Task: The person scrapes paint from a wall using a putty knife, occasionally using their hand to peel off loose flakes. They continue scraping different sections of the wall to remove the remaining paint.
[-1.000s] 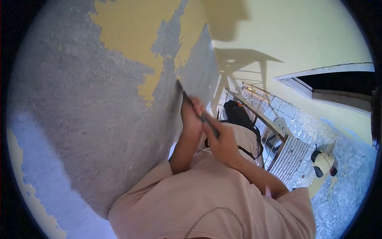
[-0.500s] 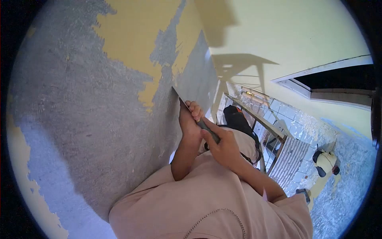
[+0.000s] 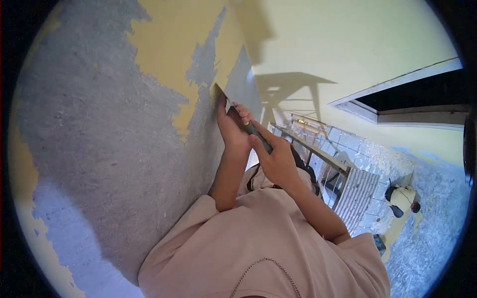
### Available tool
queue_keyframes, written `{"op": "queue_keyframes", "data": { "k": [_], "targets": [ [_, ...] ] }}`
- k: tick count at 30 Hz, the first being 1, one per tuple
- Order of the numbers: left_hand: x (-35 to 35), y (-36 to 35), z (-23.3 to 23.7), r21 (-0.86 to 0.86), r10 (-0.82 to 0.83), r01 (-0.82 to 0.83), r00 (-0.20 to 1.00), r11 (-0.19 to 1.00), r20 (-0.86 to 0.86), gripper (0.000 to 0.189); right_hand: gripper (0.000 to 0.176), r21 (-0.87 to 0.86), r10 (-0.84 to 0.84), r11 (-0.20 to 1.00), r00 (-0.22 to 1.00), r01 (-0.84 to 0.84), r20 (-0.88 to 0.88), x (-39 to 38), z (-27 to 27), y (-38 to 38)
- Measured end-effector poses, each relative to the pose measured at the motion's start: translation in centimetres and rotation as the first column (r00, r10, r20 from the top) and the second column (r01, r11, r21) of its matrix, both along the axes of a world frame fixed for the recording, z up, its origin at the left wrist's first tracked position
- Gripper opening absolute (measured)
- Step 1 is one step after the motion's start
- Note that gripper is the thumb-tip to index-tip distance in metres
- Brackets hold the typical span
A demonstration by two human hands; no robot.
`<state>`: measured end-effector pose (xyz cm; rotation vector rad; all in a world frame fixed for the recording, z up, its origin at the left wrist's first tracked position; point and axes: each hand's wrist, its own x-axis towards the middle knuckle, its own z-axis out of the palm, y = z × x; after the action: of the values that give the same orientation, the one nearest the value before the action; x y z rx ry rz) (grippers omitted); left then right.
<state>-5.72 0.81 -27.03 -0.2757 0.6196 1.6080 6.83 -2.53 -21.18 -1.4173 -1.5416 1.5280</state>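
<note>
A putty knife with a wide metal blade and dark handle is held between both hands, its blade corner right at the wall. My right hand is wrapped round the handle, thumb lying along it. Farther up, my left hand is closed about the blade, its fingertips curled over the edge. The wall beside them is rough grey, with ragged patches of yellow paint above and left of the blade.
A pale green wall meets the grey one at a corner. On the right are a window opening, a frame with a corrugated panel, and bluish floor tiles. A pale rounded object with dark parts lies below.
Both hands and the putty knife have moved up in the view along the wall, toward the yellow patch. The arms reach out farther, and the camera view has shifted slightly.
</note>
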Motion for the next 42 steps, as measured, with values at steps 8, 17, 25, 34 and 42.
{"op": "queue_keyframes", "data": {
  "k": [8,17,25,34,42],
  "targets": [
    [2.7,-2.2,-1.6,-0.211,-0.065,0.059,0.998,0.976,-0.024,0.037,0.039,-0.112,0.071,0.992,0.996,-0.064,0.055,3.0,0.5,-2.6],
    [1.3,0.7,-4.1,-0.108,0.099,-0.111,0.988,0.988,-0.117,0.036,0.033,0.059,0.043,0.997,0.997,-0.047,0.069,1.3,-3.9,0.6],
    [0.6,-1.1,-4.6,-0.114,0.064,-0.073,0.995,0.991,-0.075,0.038,0.034,-0.006,0.139,0.99,0.975,-0.14,0.173,1.5,-0.5,-0.4],
    [0.2,4.3,-3.9,-0.319,-0.021,0.033,0.999,0.947,0.041,0.04,0.035,0.119,0.003,0.993,0.985,-0.024,0.172,-0.6,-2.7,3.7],
    [1.5,4.1,-4.4,-0.283,0.098,-0.082,0.994,0.956,0.043,0.042,0.033,0.036,0.067,0.996,0.966,-0.078,0.252,1.1,-1.6,3.8]
  ]
}}
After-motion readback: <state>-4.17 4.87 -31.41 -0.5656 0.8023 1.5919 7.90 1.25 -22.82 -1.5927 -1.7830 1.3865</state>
